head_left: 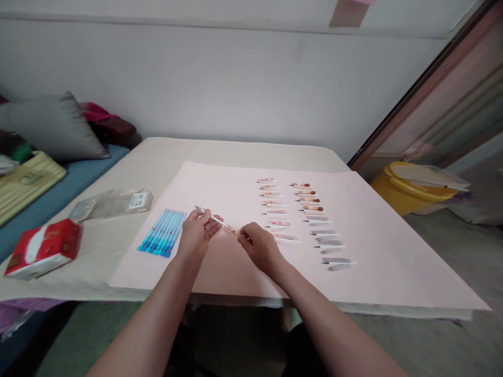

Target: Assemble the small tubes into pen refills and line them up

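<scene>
Both my hands hold one thin white pen (pixel 218 221) just above a large pink paper sheet (pixel 377 235). My left hand (pixel 195 235) pinches the pen's left half. Closed around the pen's right end, which looks pinkish, is my right hand (pixel 261 246). A row of blue pens (pixel 162 232) lies side by side just left of my left hand. Right of my hands, several small pen parts with caps (pixel 306 220) lie in two columns on the sheet.
The sheet covers a beige table (pixel 165 152). On its left part are a clear plastic package with a white label (pixel 113 204) and a red tissue pack (pixel 43 247). A grey cushion (pixel 55 125) lies at far left. A yellow bucket (pixel 408 191) stands at right.
</scene>
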Demonstrator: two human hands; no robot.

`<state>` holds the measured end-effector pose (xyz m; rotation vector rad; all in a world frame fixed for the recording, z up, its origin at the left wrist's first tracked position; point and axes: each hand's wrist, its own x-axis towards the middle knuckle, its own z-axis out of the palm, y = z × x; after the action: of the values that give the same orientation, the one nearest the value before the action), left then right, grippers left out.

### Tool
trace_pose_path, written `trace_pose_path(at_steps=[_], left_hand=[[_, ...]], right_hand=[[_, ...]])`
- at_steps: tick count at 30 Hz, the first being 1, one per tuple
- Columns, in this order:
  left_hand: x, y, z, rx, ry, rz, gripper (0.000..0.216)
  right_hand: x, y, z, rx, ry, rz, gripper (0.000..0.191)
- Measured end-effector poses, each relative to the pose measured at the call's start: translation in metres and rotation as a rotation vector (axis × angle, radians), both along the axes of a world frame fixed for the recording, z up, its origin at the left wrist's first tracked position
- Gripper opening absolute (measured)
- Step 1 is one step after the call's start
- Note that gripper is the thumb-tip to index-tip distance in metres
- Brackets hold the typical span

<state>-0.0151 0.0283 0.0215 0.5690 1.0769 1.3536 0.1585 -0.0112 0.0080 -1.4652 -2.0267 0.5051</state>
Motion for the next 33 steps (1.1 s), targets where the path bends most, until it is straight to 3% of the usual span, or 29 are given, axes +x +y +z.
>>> trace_pose_path(at_steps=[6, 12, 15, 20, 23, 25, 33], left_hand=[[0.008, -0.007, -0.002, -0.039, 0.094, -0.098, 0.023], [0.012, -0.013, -0.001, -0.03, 0.099, -0.127, 0.024], [0.011, -0.013, 0.0, -0.014, 0.083, -0.143, 0.024], [0.011, -0.012, 0.002, 0.012, 0.083, -0.165, 0.024], [0.013, -0.013, 0.002, 0.011, 0.099, -0.16, 0.024], [0.014, -0.013, 0.001, 0.021, 0.119, -0.145, 0.024], [0.019, -0.016, -0.001, 0.05, 0.162, -0.068, 0.022]], right_hand=[[-0.002, 0.001, -0.003, 0.058, 0.073, -0.001, 0.007], [-0.002, 0.001, -0.002, 0.019, 0.169, -0.025, 0.008], [-0.002, 0.001, -0.002, -0.076, 0.279, -0.036, 0.009], [-0.005, 0.003, -0.004, -0.387, 0.644, -0.025, 0.008], [-0.008, 0.003, -0.006, -0.458, 0.745, -0.037, 0.006], [-0.009, 0.002, -0.007, -0.413, 0.678, -0.072, 0.006], [-0.016, -0.005, -0.002, -0.074, 0.05, -0.118, 0.015]])
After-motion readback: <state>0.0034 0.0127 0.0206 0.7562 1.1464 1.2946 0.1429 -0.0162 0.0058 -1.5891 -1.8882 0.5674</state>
